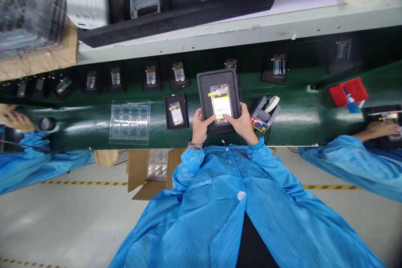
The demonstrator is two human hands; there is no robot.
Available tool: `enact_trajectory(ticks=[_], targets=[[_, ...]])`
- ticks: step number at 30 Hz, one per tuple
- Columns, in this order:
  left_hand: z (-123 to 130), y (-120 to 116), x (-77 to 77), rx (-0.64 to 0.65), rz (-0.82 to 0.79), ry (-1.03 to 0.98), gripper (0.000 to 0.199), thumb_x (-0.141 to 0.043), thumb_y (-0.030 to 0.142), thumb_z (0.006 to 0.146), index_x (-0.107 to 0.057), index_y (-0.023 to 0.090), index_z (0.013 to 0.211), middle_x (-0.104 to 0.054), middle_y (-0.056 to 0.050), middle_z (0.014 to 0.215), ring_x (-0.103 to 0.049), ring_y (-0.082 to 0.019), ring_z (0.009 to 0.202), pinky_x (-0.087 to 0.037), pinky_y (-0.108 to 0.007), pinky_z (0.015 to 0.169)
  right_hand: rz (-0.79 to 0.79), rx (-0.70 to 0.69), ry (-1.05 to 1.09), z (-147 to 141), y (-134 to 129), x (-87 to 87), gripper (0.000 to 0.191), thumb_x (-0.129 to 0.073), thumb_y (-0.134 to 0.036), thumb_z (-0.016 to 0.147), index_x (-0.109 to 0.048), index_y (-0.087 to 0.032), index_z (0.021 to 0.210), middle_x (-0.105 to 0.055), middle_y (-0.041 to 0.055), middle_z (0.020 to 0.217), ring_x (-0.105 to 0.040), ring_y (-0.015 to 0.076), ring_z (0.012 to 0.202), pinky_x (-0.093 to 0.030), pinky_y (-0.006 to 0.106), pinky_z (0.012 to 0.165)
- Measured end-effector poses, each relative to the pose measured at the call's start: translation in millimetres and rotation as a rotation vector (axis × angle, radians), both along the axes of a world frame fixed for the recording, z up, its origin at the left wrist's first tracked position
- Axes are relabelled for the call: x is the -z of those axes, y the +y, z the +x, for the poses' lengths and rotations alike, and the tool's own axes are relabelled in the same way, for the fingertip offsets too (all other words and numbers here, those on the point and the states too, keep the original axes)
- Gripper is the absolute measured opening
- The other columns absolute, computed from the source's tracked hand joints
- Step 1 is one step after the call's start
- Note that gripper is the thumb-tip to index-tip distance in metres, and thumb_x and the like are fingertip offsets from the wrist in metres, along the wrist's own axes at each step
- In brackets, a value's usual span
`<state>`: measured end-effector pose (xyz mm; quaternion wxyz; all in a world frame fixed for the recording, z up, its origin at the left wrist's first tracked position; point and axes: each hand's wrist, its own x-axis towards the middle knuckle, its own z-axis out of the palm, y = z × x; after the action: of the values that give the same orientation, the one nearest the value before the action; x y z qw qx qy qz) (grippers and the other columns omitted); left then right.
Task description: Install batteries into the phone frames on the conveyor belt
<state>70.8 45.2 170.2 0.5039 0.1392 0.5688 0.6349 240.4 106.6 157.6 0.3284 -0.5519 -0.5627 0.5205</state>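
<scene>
1. White-sheeted phone [221, 106] lies flat in a black foam tray [218, 77], directly between the two hands, on a green belt [298, 119].
2. Left hand [199, 126] is relaxed, not clenched, with a dark band at its wrist. Its index finger reaches across and touches the lower part of the phone.
3. Right hand [239, 124] is just as loose, with a blue cuff behind it. Its fingers [228, 118] rest on the white sheet, and neither hand is clearly gripping.
4. Phone is an unfinished-looking frame, with a circuit board showing at its top. A printed white sheet covers most of its face, and a yellow tape tab sticks out at the upper left.
5. Smaller black tray [185, 111] sits just beside the larger one and holds a similar phone [176, 114], also tabbed in yellow. More black trays with phones [150, 76] line the belt's far side.
6. Clear blister tray [130, 122] lies farther left on the belt, and a tape dispenser [264, 113] stands just right of the foam tray.
7. Co-worker's hand [373, 130], in a blue sleeve, rests on a tray at the right.
</scene>
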Motion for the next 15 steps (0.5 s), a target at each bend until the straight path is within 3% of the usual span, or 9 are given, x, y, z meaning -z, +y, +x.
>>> enact_trajectory(ticks=[6, 12, 15], targets=[[-1, 1, 6.4, 0.011, -0.007, 0.032, 0.064, -0.103, 0.029, 0.061, -0.066, 0.018, 0.112, -0.077, -0.009, 0.116, -0.073, -0.029, 0.113, -0.057, -0.047, 0.108, 0.002, 0.037, 0.042, -1, -2, 10.1, 0.073, -0.076, -0.063, 0.084, -0.052, -0.017, 0.136, -0.07, 0.0187, 0.132, -0.07, 0.0316, 0.12, -0.057, 0.048, 0.106], [-4, 6, 22.3, 0.066, -0.034, 0.011, 0.064, -0.102, 0.03, 0.06, -0.067, 0.019, 0.111, -0.078, -0.008, 0.112, -0.075, -0.027, 0.106, -0.06, -0.046, 0.103, 0.013, 0.056, -0.055, -3, -1, 22.2, 0.082, -0.084, -0.061, 0.076, -0.052, -0.017, 0.137, -0.071, 0.0189, 0.131, -0.07, 0.0341, 0.118, -0.058, 0.051, 0.103], [-18, 18, 37.0, 0.084, -0.033, 0.007, 0.061, -0.102, 0.027, 0.059, -0.068, 0.018, 0.109, -0.079, -0.008, 0.111, -0.076, -0.026, 0.102, -0.061, -0.045, 0.1, 0.044, 0.067, -0.104, -12, 1, 27.7, 0.082, -0.08, -0.059, 0.08, -0.049, -0.017, 0.144, -0.069, 0.0206, 0.134, -0.069, 0.0343, 0.118, -0.058, 0.05, 0.1]])
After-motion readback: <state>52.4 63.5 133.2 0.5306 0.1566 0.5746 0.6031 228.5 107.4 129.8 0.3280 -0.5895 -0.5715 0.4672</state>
